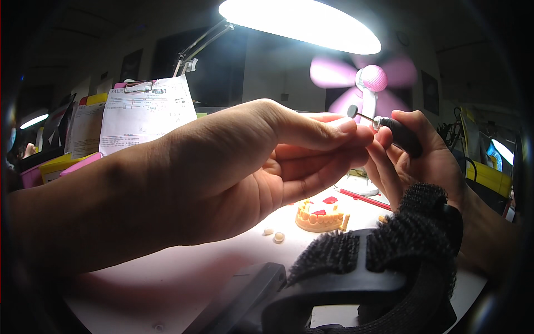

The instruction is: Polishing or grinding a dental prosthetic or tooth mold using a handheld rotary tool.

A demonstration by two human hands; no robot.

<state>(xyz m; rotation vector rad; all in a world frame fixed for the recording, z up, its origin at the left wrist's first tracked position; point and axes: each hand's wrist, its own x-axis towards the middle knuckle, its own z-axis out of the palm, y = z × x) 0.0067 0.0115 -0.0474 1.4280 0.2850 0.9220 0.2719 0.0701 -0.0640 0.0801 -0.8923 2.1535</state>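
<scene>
My right hand point(431, 153) grips a dark rotary handpiece point(405, 138). A thin shank runs from its metal collar to a small dark grinding disc point(352, 111). Close to that disc, my left hand point(261, 145) has its thumb and fingertips pinched together; whatever they hold is hidden. The fingers of both hands meet or overlap below the shank. On the bench beneath stands a yellowish dental model point(318, 220) with a row of teeth and red bits on it. Two small tooth-like pieces, one a rounded crown point(279, 237), lie left of the model.
A bright lamp point(300, 23) hangs overhead, with a pink fan point(374, 78) spinning behind my hands. Clipped paper sheets point(142, 119) stand at the left. A red pencil point(364, 199) lies behind the model. A black bristly strap and frame point(339, 253) fill the lower foreground.
</scene>
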